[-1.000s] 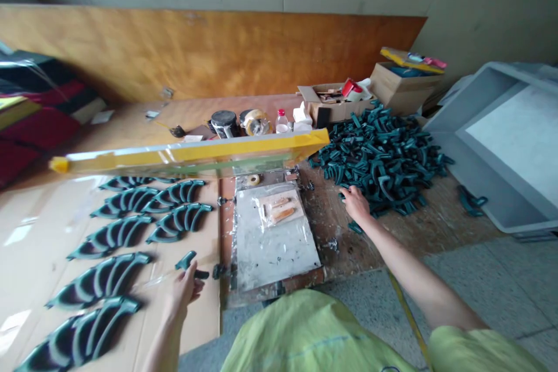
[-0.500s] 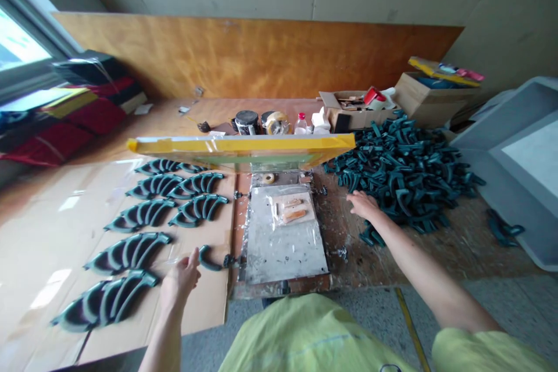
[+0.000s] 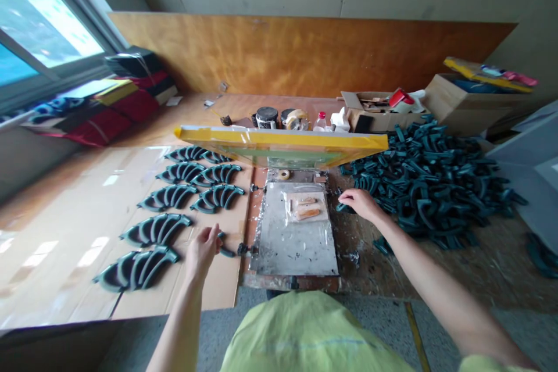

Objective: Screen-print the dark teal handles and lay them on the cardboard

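My left hand [image 3: 204, 249] is over the cardboard, its fingers drawn together at the upper end of a single curved dark green plastic piece [image 3: 227, 252]. The fingers hide part of that piece, so whether they grip it is unclear. To the left, several fans of similar curved pieces [image 3: 150, 229] lie in rows. My right hand [image 3: 360, 203] pinches another dark green plastic piece [image 3: 345, 208] at the near left of a big loose heap [image 3: 427, 186]. Between my hands lies a grey plate [image 3: 296, 250] with a plastic-covered patch holding tan strips [image 3: 308, 209].
A yellow-taped frame [image 3: 283, 138] stands raised behind the plate. Dark knobs [image 3: 242, 249] jut out beside it. Jars [image 3: 267, 117], a red-capped bottle [image 3: 321, 122] and cardboard boxes [image 3: 466, 102] are at the back. A grey bin [image 3: 523, 151] is at far right.
My right hand has drawn left from the heap with a green piece in its fingers. My left fingers have come closer to the single piece. The view has turned slightly left.
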A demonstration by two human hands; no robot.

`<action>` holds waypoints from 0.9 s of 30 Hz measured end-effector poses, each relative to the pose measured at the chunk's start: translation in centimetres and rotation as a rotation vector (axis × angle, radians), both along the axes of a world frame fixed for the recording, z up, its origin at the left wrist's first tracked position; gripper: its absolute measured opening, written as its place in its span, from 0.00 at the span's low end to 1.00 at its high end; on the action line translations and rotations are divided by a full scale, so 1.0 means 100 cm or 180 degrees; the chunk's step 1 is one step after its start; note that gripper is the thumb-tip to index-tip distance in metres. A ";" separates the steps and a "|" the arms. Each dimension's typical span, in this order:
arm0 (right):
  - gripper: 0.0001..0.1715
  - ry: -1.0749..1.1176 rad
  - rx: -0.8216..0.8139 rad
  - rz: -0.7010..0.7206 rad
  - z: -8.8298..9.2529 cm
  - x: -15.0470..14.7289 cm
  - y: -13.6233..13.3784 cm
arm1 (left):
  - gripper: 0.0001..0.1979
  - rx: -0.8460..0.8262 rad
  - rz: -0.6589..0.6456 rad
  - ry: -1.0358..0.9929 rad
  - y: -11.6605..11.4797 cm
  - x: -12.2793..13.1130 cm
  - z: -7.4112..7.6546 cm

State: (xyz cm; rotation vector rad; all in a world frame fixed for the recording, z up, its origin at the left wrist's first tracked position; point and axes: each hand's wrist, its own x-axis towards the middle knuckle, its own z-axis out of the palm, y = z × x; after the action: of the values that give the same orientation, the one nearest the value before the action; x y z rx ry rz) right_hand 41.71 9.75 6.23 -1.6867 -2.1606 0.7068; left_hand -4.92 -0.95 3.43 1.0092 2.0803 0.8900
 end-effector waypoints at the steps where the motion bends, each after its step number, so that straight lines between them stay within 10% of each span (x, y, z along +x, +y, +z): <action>1: 0.09 0.0120 -0.0022 0.0114 0.007 -0.022 0.006 | 0.24 0.0112 -0.0027 -0.0174 0.006 0.007 0.005; 6: 0.05 0.0092 -0.0333 0.0774 0.009 -0.130 0.039 | 0.22 0.0493 -0.0230 -0.0551 0.033 0.042 0.031; 10: 0.09 -0.0023 -0.0235 0.0733 -0.015 -0.163 0.047 | 0.20 0.0656 -0.0400 -0.0648 0.040 0.054 0.048; 21: 0.31 -0.0631 0.1077 0.1502 -0.057 -0.134 -0.016 | 0.27 0.1927 -0.0506 -0.2233 0.099 0.087 0.149; 27: 0.18 -0.0300 0.1482 0.0050 -0.027 -0.075 0.009 | 0.29 0.1556 -0.0441 -0.1792 0.064 0.069 0.137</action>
State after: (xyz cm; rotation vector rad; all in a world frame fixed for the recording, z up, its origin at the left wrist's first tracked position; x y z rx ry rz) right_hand 34.25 10.62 3.51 -1.4765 -2.1835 0.1079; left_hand 2.00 5.47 17.12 0.9779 1.3359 1.4541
